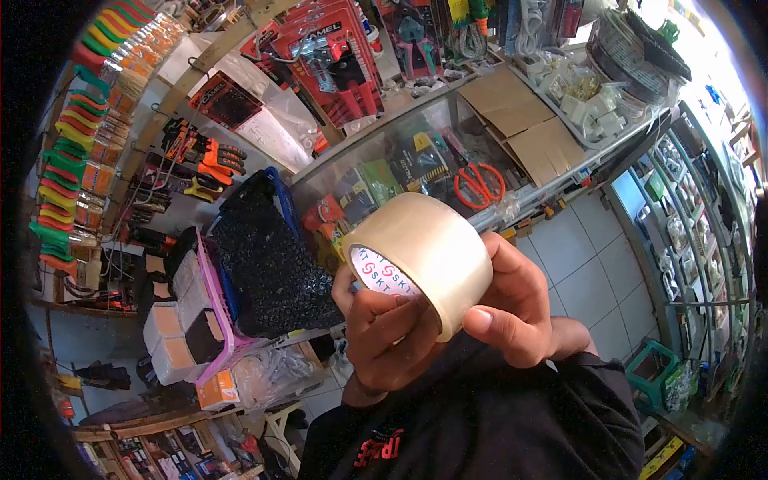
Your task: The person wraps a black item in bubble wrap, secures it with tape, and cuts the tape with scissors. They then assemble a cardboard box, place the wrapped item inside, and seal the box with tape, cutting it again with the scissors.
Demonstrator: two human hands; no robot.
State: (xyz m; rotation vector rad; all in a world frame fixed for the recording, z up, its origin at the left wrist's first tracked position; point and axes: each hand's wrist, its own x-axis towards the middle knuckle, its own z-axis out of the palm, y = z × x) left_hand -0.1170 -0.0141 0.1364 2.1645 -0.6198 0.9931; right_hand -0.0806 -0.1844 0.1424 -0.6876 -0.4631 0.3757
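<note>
A wide roll of clear-tan packing tape (448, 252) is held up in front of my chest, tilted so its printed white core shows. My left hand (388, 340) grips the roll from the lower left, its bent fingers at the core opening and over the near rim. On the other side, my right hand (520, 308) curls around the roll. Its thumb lies against the lower right edge and its fingers are at the outer face, their tips partly hidden behind the tape. No loose tape end can be made out.
Behind the roll stands a glass display case (360, 172) with orange-handled scissors (480, 186) and flattened cardboard (524, 120) on it. A pink basket (216, 320) and a black-wrapped bundle (264, 248) are at the left. Paintbrushes (88, 160) hang farther left; stocked shelves (680, 216) line the right.
</note>
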